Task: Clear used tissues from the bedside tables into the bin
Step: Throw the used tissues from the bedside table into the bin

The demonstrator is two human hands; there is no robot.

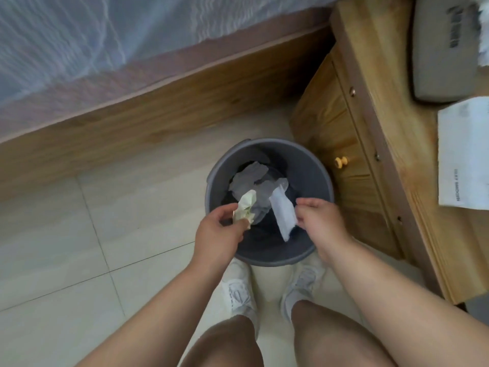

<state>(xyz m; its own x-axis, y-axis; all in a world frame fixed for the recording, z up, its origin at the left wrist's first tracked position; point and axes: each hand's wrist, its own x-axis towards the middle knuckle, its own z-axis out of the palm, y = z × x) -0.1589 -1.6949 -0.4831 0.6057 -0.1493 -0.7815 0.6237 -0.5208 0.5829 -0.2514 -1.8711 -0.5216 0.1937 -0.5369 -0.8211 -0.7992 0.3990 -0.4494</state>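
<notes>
A round grey bin (267, 254) stands on the tiled floor just in front of my feet, with several crumpled white tissues (251, 176) lying inside. My left hand (219, 234) is over the bin's left rim and pinches a crumpled yellowish tissue (244, 207). My right hand (318, 221) is over the right rim, its fingers curled. A flat white tissue (283, 214) hangs over the bin right at those fingertips; I cannot tell whether the fingers still pinch it.
A wooden bedside table (383, 144) with a knobbed drawer (341, 162) stands right of the bin. On it lie a grey tissue box (444, 51) and a white paper pack (465, 154). A wooden bed frame (148, 112) runs along the back.
</notes>
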